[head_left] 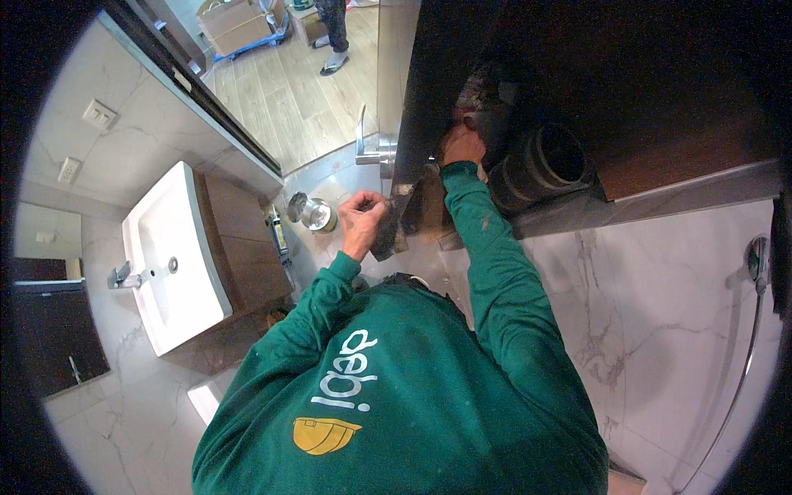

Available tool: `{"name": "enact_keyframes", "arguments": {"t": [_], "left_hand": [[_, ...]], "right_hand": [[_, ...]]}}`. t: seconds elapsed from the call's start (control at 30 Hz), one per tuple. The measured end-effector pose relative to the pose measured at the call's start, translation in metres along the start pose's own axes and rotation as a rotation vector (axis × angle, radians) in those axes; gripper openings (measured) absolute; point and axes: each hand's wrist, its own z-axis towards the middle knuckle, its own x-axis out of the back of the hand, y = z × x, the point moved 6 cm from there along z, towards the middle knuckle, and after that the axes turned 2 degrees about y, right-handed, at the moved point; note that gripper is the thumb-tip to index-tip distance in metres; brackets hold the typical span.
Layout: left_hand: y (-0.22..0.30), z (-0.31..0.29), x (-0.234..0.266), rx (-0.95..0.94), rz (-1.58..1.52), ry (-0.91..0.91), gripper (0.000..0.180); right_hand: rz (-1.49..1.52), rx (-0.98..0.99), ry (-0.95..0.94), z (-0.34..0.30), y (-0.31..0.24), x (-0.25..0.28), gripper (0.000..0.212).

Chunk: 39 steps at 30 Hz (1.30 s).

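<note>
My left hand (361,221) is closed in a pinch beside a dark, scuffed edge (394,227) near the door. Whatever lies between its fingertips is too small to name. To its left, an open metal tin (318,214) stands on the floor with its lid folded up. My right hand (464,145) reaches forward into the shadow beside the dark door (437,74), its fingers curled. What they hold, if anything, is lost in the dark. Close to that wrist lies a dark, banded cylinder (528,175) with an open round mouth.
A white washbasin (177,256) on a wooden cabinet (239,239) juts out at left. The door's lever handle (375,150) sticks out ahead. Through the doorway, a person's leg (333,33) and cardboard boxes (235,29) show. A shower hose (747,355) hangs at right.
</note>
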Motion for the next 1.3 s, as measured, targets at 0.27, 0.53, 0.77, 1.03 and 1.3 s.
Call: {"name": "enact_keyframes", "arguments": {"t": [0.27, 0.53, 0.77, 1.03, 1.3], "left_hand": [[0.007, 0.007, -0.003, -0.004, -0.051, -0.005, 0.009], [0.004, 0.000, 0.003, 0.309, -0.348, -0.072, 0.020], [0.023, 0.007, -0.003, 0.024, -0.040, -0.085, 0.015], [0.015, 0.021, -0.004, -0.074, 0.062, -0.071, 0.015], [0.032, 0.023, -0.004, -0.253, 0.290, -0.077, 0.016]], "right_hand": [[0.040, -0.039, -0.092, 0.006, -0.011, 0.013, 0.043], [0.017, -0.087, -0.126, 0.007, -0.010, 0.011, 0.041], [-0.026, -0.032, -0.084, 0.006, -0.009, 0.008, 0.025], [-0.013, -0.042, -0.073, 0.005, 0.002, -0.004, 0.022], [-0.122, -0.071, -0.088, 0.007, 0.005, -0.010, 0.021]]}}
